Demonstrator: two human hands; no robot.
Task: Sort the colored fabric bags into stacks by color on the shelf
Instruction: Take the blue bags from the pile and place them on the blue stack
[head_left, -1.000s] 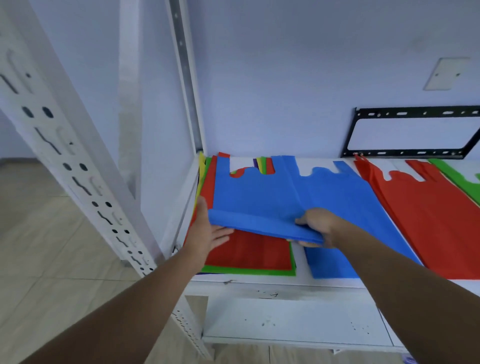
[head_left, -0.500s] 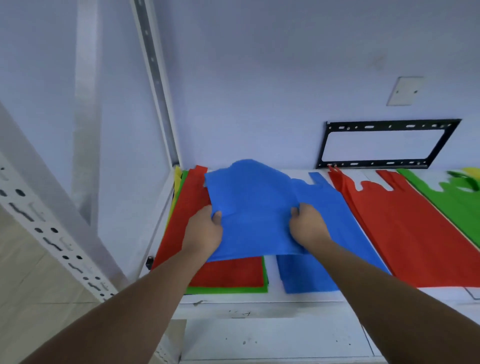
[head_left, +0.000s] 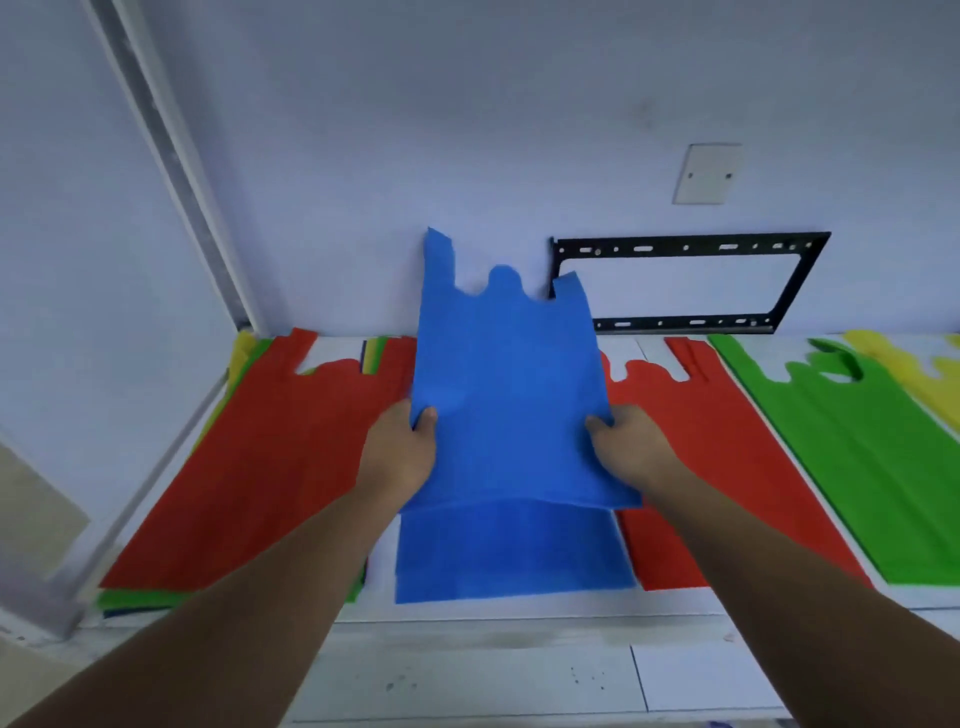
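A blue fabric bag (head_left: 506, 395) hangs lifted above the white shelf (head_left: 519, 610), handles up. My left hand (head_left: 402, 449) pinches its left edge and my right hand (head_left: 631, 449) pinches its right edge. Directly under it lies the blue stack (head_left: 511, 553). To the left sits a mixed pile topped by a red bag (head_left: 260, 467), with green and yellow edges showing beneath. Right of the blue stack are a red stack (head_left: 727, 467), a green stack (head_left: 872, 467) and a yellow stack (head_left: 914, 369) at the far right.
A slotted white shelf post (head_left: 171, 156) rises at the left. A black metal bracket (head_left: 685, 280) and a white wall plate (head_left: 706, 174) are fixed to the wall behind. A lower shelf board (head_left: 467, 680) shows below the front edge.
Both hands lifted the blue bag off the mixed left pile and carried it right, over the blue stack. It now hangs opened out, handles upward. The view shifted right.
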